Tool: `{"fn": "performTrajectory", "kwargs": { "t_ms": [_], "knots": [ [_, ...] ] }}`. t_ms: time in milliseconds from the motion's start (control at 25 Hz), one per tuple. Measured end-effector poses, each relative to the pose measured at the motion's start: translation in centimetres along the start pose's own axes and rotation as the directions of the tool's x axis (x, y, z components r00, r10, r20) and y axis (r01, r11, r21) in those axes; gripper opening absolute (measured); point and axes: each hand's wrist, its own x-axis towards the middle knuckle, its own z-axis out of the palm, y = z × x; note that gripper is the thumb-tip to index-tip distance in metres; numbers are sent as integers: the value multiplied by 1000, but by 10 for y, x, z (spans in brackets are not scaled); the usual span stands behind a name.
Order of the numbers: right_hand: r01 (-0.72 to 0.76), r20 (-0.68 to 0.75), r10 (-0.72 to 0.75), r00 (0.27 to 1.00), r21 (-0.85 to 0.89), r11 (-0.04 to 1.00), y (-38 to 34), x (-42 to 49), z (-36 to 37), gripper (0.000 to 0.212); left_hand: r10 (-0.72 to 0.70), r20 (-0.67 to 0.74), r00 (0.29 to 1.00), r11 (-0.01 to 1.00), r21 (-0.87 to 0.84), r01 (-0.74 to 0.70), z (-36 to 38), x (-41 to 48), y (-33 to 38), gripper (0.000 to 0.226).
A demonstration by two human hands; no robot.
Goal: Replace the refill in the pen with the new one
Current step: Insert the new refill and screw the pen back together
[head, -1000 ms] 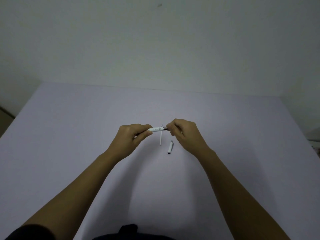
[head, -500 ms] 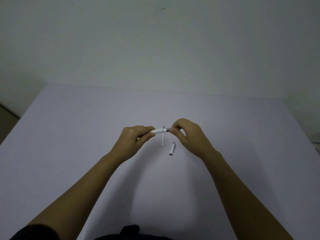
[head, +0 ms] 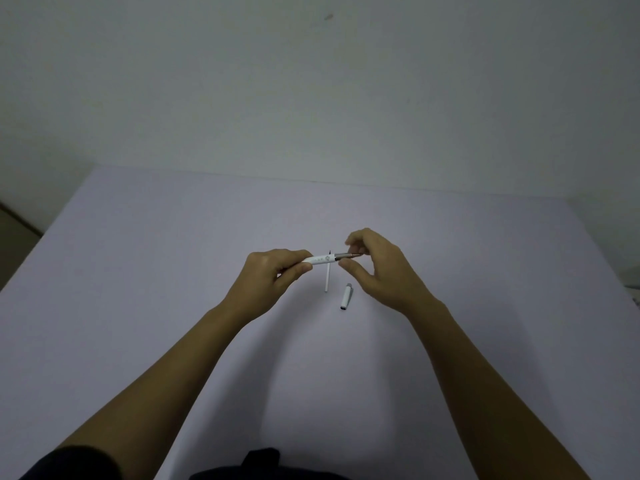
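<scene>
The pale lavender, matte-topped table [head: 145, 306] fills the lower view, backed by a plain, dim off-white wall [head: 311, 98] that meets it in a straight edge; a strip of darker floor shows at far left. The light is low and flat.

Above the table's middle, the left hand [head: 266, 282] is closed around the rear of the slim white plastic pen barrel [head: 320, 259], held roughly level. The right hand [head: 377, 268] has its thumb and forefinger pinched at the pen's darker metallic front section [head: 346, 255], the other fingers loosely curled. It looks like that section is being unscrewed, though the threads cannot be made out.

On the table just below lie a thin white rod, probably the new refill [head: 327, 278], reaching from behind the barrel toward the person, and just to its right, not touching, a short white cap with a grey end [head: 346, 297].

The risks, as I judge them:
- The front section is small and smooth; once free it, or a spring if there is one, could drop and roll across the bare, rimless table.
- The old refill may slide out unnoticed if the barrel tips down.
- Either forearm could brush the loose refill or cap and send it rolling.
- Both refills would look alike in this light, inviting a mix-up.
</scene>
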Motion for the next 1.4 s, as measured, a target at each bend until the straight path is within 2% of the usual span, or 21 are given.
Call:
{"fn": "performTrajectory", "kwargs": {
  "t_ms": [160,320,440,560,720,920,1000,1080,1200,1280,1400],
  "knots": [
    [6,10,-5,1000,-41,999,1,1,0,26,1,15,1000,1000,17,-1,1,-1,0,13],
    [47,45,-44,998,-71,996,2,0,-1,18,7,5,1000,1000,21,-7,1,0,0,14],
    [29,40,-26,999,-96,995,2,1,-1,28,7,6,1000,1000,10,-7,2,1,-1,14],
    [52,41,-48,998,-97,994,1,0,-2,19,1,8,1000,1000,12,-1,3,0,-1,14],
    [36,60,-28,998,-123,992,1,2,-4,29,3,6,1000,1000,12,-3,4,0,-1,14],
    [60,61,-51,997,-160,985,2,2,-2,23,18,7,1000,999,29,-18,4,1,-2,15],
    [41,95,-30,995,-116,992,2,3,-1,24,14,3,1000,1000,28,-14,5,0,-4,15],
    [-14,113,15,994,-7,1000,7,3,1,26,-7,4,1000,1000,21,7,6,-2,-7,15],
    [-184,-47,192,980,134,974,25,9,10,34,-65,-13,998,998,19,65,6,-5,-13,14],
    [-327,-118,334,935,71,942,46,12,24,29,-85,-23,996,996,23,86,6,-5,-16,14],
    [-527,-79,522,849,-50,849,78,9,58,24,-107,-31,994,994,23,107,7,-2,-23,14]
  ]
}}
